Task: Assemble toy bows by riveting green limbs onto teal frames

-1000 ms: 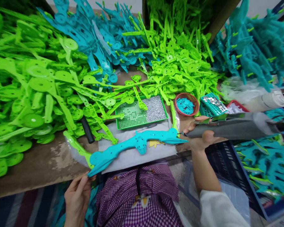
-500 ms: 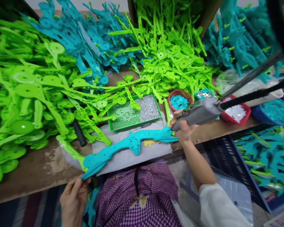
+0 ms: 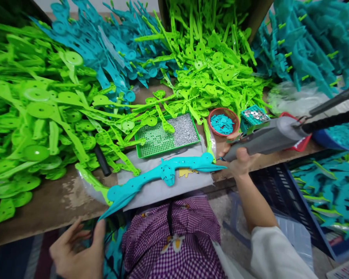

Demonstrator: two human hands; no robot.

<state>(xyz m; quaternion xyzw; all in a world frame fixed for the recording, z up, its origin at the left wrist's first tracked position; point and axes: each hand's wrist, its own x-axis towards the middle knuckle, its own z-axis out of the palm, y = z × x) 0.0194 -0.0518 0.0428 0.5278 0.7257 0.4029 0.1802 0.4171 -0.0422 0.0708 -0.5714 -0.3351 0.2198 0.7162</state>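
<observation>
A long teal plastic bow-shaped part (image 3: 165,174) lies across a grey cloth (image 3: 168,186) at the table's front edge. My right hand (image 3: 238,159) grips a grey powered screwdriver (image 3: 267,139), its tip close to the part's right end. My left hand (image 3: 75,252) hovers below the table edge with fingers spread, just beneath the part's left tip and holding nothing. A green tray (image 3: 154,141) with a heap of small silver screws sits behind the cloth.
Heaps of lime green parts (image 3: 40,116) and teal parts (image 3: 104,42) cover the table. A red basket of teal bits (image 3: 222,122), a teal basket of silver discs (image 3: 254,115) and a red tray (image 3: 304,143) stand right. A dark crate (image 3: 322,193) of teal parts sits lower right.
My left hand has let go of the part's left tip and dropped away with fingers spread. The screwdriver has tilted flatter and its tip moved slightly right of the part's end.
</observation>
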